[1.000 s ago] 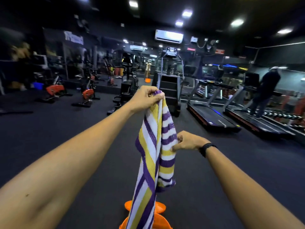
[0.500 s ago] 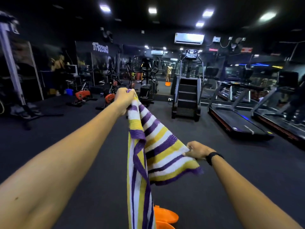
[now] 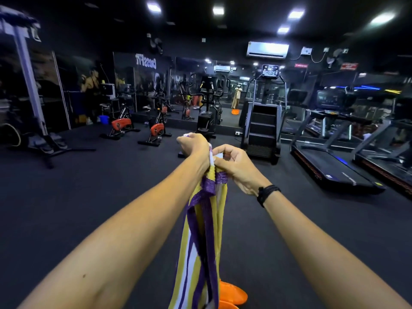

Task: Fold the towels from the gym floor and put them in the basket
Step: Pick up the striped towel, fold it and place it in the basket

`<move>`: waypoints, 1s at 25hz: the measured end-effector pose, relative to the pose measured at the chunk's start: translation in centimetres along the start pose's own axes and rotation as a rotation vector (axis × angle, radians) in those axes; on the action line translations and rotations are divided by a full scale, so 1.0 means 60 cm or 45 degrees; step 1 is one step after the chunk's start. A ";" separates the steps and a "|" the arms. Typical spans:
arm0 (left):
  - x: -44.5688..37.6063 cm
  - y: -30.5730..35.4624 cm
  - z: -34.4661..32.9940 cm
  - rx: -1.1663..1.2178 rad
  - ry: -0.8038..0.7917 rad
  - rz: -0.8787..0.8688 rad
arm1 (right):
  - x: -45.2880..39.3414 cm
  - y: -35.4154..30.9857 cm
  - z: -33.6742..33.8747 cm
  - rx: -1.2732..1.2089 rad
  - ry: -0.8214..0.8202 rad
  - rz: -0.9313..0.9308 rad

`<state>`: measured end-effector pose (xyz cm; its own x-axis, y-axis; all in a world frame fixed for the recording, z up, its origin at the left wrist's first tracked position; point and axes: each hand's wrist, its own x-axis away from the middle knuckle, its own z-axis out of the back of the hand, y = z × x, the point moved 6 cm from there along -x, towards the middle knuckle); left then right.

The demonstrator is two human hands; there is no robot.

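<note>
Gripping the striped towel [image 3: 204,230] at its top edge, left hand [image 3: 194,148] and right hand [image 3: 236,166] fingers curled, touching | towel hangs toward 6 o'clock above floor [image 3: 100,197] | orange object [image 3: 233,294] at 5 o'clock

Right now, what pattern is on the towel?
Purple, yellow and white stripes on the towel, clearest in the head view.

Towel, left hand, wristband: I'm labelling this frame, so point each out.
Towel [image 3: 201,241], head view, hanging striped middle.
Left hand [image 3: 194,146], head view, back of hand.
Wristband [image 3: 267,194], head view, black band.
</note>
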<state>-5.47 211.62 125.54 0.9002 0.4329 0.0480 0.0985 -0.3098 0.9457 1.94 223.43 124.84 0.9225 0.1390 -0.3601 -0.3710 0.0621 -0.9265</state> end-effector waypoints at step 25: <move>-0.180 -0.050 0.073 -1.097 -0.355 -0.142 | 0.036 0.075 0.199 0.929 -0.058 -0.278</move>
<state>-13.62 204.17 120.81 0.9854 0.1676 -0.0314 -0.0593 0.5093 0.8585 1.00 235.81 121.19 0.9836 0.0878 -0.1575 -0.1713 0.7282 -0.6636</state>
